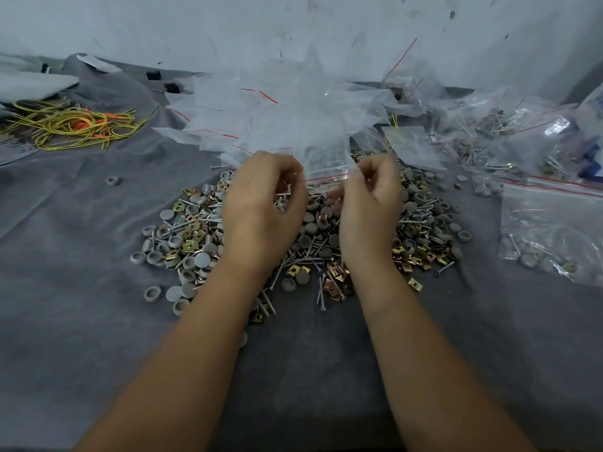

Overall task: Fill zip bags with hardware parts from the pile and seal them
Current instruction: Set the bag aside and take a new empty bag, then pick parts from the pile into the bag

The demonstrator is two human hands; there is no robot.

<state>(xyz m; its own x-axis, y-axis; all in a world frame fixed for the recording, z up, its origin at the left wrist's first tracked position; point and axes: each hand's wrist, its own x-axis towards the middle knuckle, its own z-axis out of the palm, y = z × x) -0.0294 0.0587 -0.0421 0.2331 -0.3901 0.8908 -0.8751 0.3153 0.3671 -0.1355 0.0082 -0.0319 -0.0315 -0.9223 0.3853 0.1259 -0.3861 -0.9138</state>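
Note:
A clear zip bag [323, 164] with a red seal line hangs between my two hands, above the pile. My left hand [261, 203] pinches the bag's left top corner, and screws show under its curled fingers. My right hand [370, 203] pinches the bag's right top corner. Below them, the pile of hardware parts [303, 243] spreads on the grey cloth: grey round caps, brass-coloured square clips and long screws. A heap of empty zip bags [267, 122] lies just behind the pile.
Filled, sealed bags [551, 230] lie at the right, with more bagged screws [502, 132] behind them. Yellow and orange cords [71, 125] lie at the far left. One loose grey cap [113, 181] sits apart on the grey cloth [81, 256]. A white wall [195, 27] rises behind.

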